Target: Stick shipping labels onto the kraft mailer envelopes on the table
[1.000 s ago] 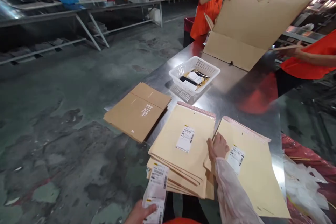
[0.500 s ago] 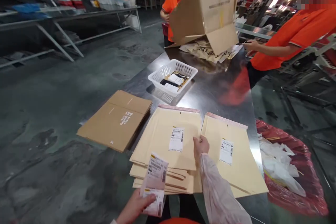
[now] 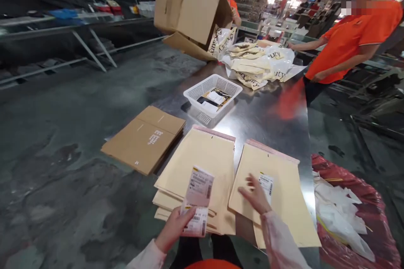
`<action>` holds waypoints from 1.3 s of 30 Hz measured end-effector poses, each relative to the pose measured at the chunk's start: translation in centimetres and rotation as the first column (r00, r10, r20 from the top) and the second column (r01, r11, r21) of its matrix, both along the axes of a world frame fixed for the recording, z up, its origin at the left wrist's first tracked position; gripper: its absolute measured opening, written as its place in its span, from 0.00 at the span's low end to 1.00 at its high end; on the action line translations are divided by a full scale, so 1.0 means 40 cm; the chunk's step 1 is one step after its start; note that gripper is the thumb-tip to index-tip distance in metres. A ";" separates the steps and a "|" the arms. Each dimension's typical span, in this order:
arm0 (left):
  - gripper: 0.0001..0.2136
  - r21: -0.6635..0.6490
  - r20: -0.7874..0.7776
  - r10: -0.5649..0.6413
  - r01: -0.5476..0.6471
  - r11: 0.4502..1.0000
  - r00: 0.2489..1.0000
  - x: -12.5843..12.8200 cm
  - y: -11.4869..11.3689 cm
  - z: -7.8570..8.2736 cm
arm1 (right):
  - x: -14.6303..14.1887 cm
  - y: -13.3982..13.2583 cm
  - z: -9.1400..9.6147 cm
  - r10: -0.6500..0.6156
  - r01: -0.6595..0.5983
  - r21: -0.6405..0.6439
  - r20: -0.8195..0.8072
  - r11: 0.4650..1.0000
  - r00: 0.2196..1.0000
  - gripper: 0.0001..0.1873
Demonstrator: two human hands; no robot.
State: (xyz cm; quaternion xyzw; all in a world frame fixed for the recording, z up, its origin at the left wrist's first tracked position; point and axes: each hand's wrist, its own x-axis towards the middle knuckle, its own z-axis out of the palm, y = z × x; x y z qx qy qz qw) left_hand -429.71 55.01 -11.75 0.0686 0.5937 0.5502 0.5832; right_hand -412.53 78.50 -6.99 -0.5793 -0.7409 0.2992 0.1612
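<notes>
My left hand [image 3: 173,229] grips a strip of white and pink shipping labels [image 3: 198,201], held up over the near edge of a stack of manila padded mailers [image 3: 192,176]. My right hand [image 3: 255,195] is open, fingers spread, low over a separate manila mailer [image 3: 277,195], close to its barcode label [image 3: 267,185]. I cannot tell whether the fingers touch it. Both mailers have pink strips along their far edges. A white plastic basket [image 3: 212,98] holds small dark and white items.
The steel table [image 3: 271,130] carries a flattened cardboard box [image 3: 143,139] at left. Two co-workers stand beyond it: one [image 3: 350,42] at right, one behind a lifted cardboard box [image 3: 189,6] above a pile of printed bags [image 3: 255,63]. A red sack [image 3: 347,214] with white plastic lies right.
My right hand has lifted from the stack's edge and moved right over the separate mailer. My left hand has raised the labels. The far box has tipped up, and a pile of bags now lies below it.
</notes>
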 end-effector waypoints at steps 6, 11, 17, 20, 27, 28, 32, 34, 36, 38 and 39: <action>0.25 0.202 -0.168 0.248 -0.214 0.956 0.954 -0.034 0.061 0.027 | -0.219 -0.309 -0.065 0.079 -0.479 -0.515 -0.618 0.711 0.782 0.29; 0.22 0.167 -0.060 0.308 -0.295 0.941 0.949 -0.086 0.075 0.017 | -0.260 -0.255 -0.042 0.260 -0.566 -0.477 -0.564 0.672 0.784 0.28; 0.23 0.162 -0.070 0.378 -0.363 0.918 0.923 -0.059 0.093 -0.009 | -0.297 -0.168 -0.016 0.503 -0.579 -0.327 -0.290 0.747 0.814 0.16; 0.25 0.129 -0.103 0.425 -0.411 0.902 0.900 -0.050 0.101 -0.024 | -0.293 -0.176 -0.022 0.497 -0.537 -0.305 -0.203 0.787 0.844 0.15; 0.23 0.144 -0.089 0.440 -0.426 0.893 0.893 -0.066 0.107 -0.054 | -0.308 -0.177 -0.049 0.340 -0.429 -0.468 -0.265 0.773 0.902 0.18; 0.22 0.152 -0.081 0.439 -0.424 0.893 0.895 -0.070 0.105 -0.057 | -0.312 -0.174 -0.047 0.355 -0.436 -0.457 -0.255 0.775 0.899 0.17; 0.20 0.168 -0.075 0.461 -0.445 0.880 0.884 -0.081 0.097 -0.069 | -0.323 -0.172 -0.032 0.441 -0.480 -0.356 -0.190 0.802 0.877 0.15; 0.19 0.166 -0.086 0.467 -0.449 0.878 0.880 -0.081 0.096 -0.072 | -0.327 -0.178 -0.027 0.434 -0.475 -0.365 -0.194 0.801 0.880 0.15; 0.20 0.162 -0.097 0.473 -0.455 0.876 0.876 -0.078 0.097 -0.073 | -0.329 -0.186 -0.029 0.414 -0.466 -0.387 -0.215 0.796 0.885 0.15; 0.20 0.156 -0.101 0.485 -0.468 0.870 0.868 -0.076 0.101 -0.070 | -0.329 -0.194 -0.034 0.383 -0.447 -0.399 -0.233 0.801 0.894 0.16; 0.20 0.155 -0.102 0.495 -0.478 0.865 0.863 -0.075 0.103 -0.068 | -0.328 -0.196 -0.037 0.364 -0.433 -0.389 -0.239 0.813 0.900 0.17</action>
